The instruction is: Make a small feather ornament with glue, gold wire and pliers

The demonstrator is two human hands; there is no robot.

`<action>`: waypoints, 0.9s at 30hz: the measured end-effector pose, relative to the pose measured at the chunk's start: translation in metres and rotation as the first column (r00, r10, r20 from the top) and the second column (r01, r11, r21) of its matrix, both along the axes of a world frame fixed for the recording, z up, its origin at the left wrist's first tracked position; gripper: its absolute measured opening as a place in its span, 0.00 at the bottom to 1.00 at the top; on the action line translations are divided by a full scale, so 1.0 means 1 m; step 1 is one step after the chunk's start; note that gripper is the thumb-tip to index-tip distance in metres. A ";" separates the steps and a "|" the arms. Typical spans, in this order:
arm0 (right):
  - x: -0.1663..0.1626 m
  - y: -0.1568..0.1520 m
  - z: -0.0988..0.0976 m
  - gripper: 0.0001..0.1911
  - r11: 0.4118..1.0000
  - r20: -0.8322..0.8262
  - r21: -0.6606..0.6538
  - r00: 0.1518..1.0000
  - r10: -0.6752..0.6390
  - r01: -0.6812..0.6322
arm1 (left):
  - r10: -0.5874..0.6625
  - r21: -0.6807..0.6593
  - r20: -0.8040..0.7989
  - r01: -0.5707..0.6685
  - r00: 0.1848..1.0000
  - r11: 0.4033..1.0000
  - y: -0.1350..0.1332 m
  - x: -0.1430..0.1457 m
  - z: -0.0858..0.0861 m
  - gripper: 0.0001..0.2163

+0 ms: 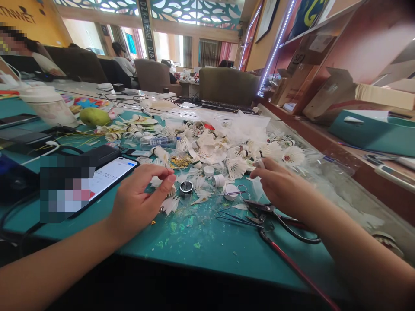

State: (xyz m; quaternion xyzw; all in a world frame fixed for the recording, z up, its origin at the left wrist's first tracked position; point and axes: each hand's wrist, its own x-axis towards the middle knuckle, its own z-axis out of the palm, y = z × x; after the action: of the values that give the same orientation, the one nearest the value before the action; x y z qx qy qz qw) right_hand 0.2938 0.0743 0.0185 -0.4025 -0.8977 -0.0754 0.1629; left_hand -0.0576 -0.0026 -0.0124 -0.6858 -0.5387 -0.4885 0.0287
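Note:
My left hand [141, 201] is closed in a pinch above the table's near left part, thumb against index finger. Anything between those fingertips is too small to name. Bent fingers bring my right hand [279, 183] together at the right edge of the feather pile, by a whitish, translucent piece [258, 186]; what they grip is unclear. Several feather shuttlecocks [236, 166] and loose white feathers lie between and beyond the hands. Near the left fingertips are a small round black-and-silver container [186, 188] and a clear bag of gold bits [180, 161].
Scissors [264, 209], red-handled pliers [275, 247] and blue tweezers [238, 219] lie below my right hand. A phone [125, 167] rests at left, near a green fruit [94, 116] and a lidded cup [48, 106]. Cardboard boxes [332, 97] stand at right. Other people sit farther back.

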 end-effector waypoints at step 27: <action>-0.051 -0.006 0.000 0.29 0.899 0.002 -0.289 0.939 0.345 -0.329 | -0.141 0.275 -0.177 0.187 0.974 0.943 0.018 0.001 -0.013 0.06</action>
State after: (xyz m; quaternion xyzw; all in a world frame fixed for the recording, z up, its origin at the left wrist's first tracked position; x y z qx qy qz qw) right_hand 0.2424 0.0682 0.0189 -0.2581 -0.9591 0.0732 0.0901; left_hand -0.0566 0.0159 -0.0254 -0.7525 -0.3982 -0.5082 0.1298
